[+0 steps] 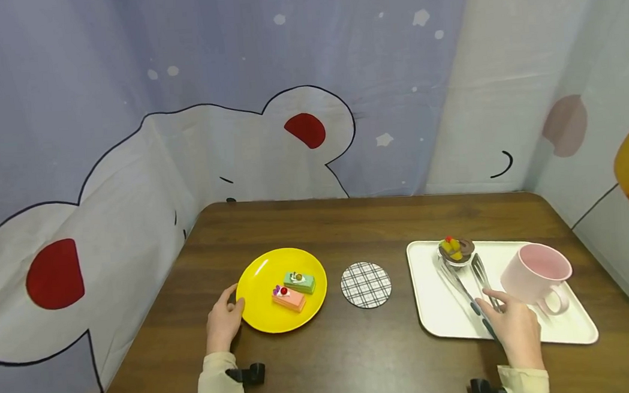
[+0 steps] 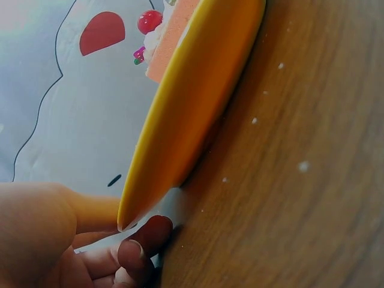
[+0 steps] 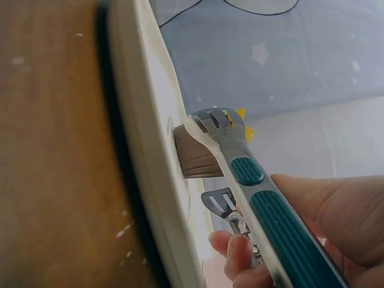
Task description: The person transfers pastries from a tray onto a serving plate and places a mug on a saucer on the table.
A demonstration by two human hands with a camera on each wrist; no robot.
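Observation:
My left hand (image 1: 225, 325) is at the left rim of a yellow plate (image 1: 259, 317), thumb and fingers around its edge in the left wrist view. On the plate lie a pink cake slice (image 1: 289, 300) and a green cake slice (image 1: 300, 282). My right hand (image 1: 517, 328) grips metal tongs (image 3: 258, 180) with teal grips, their slotted ends spread apart over a white tray (image 1: 435, 315). Near those tips sits a small fruit-topped chocolate tart (image 1: 458, 251); whether they touch it I cannot tell.
A pink mug (image 1: 530, 273) stands on the tray's right part, close to my right hand. Between plate and tray lies a round checked coaster (image 1: 365, 285). A patterned curtain (image 1: 383, 84) hangs behind the wooden table (image 1: 357, 362).

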